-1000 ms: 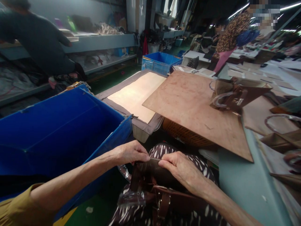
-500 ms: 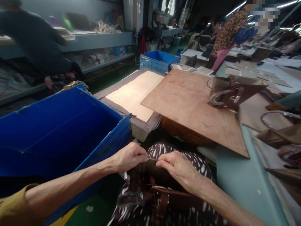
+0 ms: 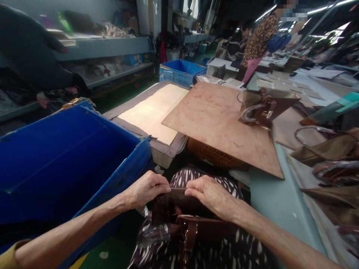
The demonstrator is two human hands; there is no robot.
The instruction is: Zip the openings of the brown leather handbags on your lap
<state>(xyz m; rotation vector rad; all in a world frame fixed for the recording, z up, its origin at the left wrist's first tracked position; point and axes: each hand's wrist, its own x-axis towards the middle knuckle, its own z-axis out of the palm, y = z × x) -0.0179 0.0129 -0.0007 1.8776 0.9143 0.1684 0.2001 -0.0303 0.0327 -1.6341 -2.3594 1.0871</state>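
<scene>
A dark brown handbag (image 3: 193, 228) rests on my lap, over black-and-white patterned clothing. Its far top edge is pinched between the fingers of my left hand (image 3: 150, 188) and my right hand (image 3: 206, 192), a short stretch of edge showing between them. Toward me hangs a strap (image 3: 191, 237) with metal fittings on the bag's near side. Clear plastic wrap (image 3: 155, 233) covers what looks like a handle at the left. The inside of the bag is mostly in shadow.
A large blue bin (image 3: 70, 149) stands at my left. Ahead lies a brown board (image 3: 213, 119) bearing another handbag (image 3: 260, 108), over an orange basket (image 3: 215, 153). More bags (image 3: 328, 149) lie on the right-hand table (image 3: 283, 209). One person (image 3: 28, 48) is at left, another (image 3: 258, 41) beyond the board.
The view has turned slightly right, so the surroundings sit further left. Both hands still pinch the bag's edge, with a little more of it showing between them.
</scene>
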